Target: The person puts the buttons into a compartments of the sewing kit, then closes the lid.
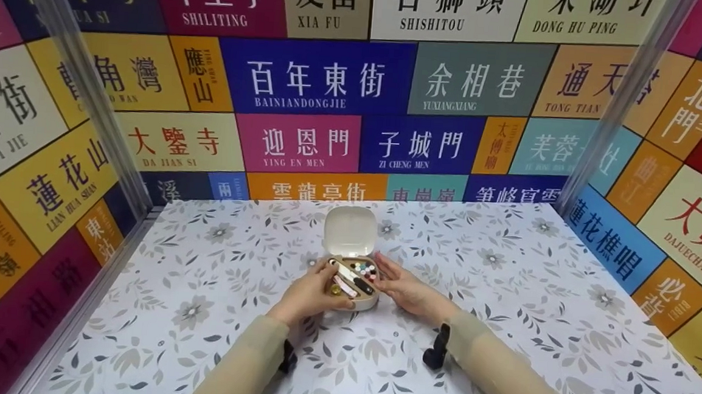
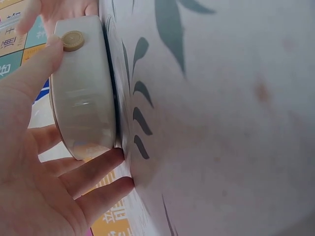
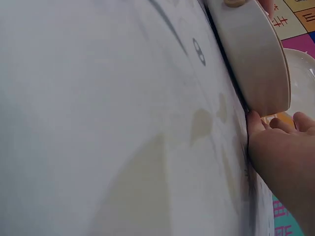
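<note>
A cream sewing box (image 1: 366, 304) stands on the table with its rounded lid (image 1: 351, 230) raised at the back. Inside, small round pieces in several colours (image 1: 363, 269) fill the right rear part, and a slim tool with a black end (image 1: 362, 285) lies diagonally. My left hand (image 1: 308, 290) grips the box's left side; in the left wrist view its thumb lies on the front beside a round tan button (image 2: 73, 41), with the other fingers spread along the side and table. My right hand (image 1: 409, 291) touches the right side with loosely extended fingers.
The table (image 1: 191, 312) is covered with white cloth printed with grey leaves and flowers. Panels of coloured signs (image 1: 316, 76) rise behind and on both sides, with clear upright posts (image 1: 625, 98) at the corners. Black straps (image 1: 437, 348) circle the wrists.
</note>
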Demonstrator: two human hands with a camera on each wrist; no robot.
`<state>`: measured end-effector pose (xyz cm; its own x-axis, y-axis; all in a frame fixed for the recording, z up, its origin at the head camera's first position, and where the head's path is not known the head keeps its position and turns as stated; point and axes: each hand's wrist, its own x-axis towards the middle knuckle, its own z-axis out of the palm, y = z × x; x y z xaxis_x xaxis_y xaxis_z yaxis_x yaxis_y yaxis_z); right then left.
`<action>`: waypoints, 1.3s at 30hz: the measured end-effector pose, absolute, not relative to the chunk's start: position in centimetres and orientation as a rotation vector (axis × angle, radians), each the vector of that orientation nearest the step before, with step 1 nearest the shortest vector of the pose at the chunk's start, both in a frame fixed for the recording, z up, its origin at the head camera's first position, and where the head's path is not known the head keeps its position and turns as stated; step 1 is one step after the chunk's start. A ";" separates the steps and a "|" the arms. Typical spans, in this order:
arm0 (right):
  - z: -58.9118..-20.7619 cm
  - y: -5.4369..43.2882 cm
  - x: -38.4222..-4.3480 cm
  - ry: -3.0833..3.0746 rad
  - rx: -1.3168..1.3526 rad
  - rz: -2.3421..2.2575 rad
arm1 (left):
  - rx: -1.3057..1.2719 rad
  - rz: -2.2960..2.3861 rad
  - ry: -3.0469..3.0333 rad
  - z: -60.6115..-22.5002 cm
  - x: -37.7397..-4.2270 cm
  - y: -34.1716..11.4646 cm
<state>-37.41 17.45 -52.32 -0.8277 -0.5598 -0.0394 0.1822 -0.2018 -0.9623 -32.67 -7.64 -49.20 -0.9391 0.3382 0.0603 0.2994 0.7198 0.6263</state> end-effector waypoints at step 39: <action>-52.5 16.9 -36.8 1.816 -0.448 -1.948 | 0.476 1.308 2.926 -41.5 -38.1 -8.9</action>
